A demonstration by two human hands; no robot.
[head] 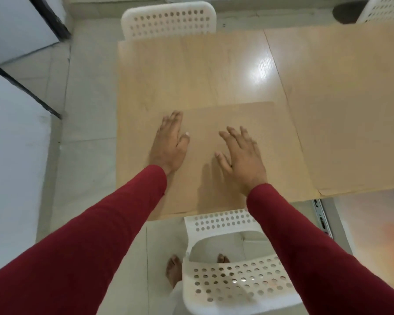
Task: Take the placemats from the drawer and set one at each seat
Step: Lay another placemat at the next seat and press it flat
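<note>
From the head camera I see my left hand [170, 142] flat on the near placemat [218, 160], fingers straight; my right hand [241, 156] spread, released, just above it. Two placemats [341, 105], three chairs [168, 19].

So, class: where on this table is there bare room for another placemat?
Bare wood lies in front of the far chair, between the near placemat and the table's far edge. Both hands crowd the near placemat; a large sheet covers the right.
</note>
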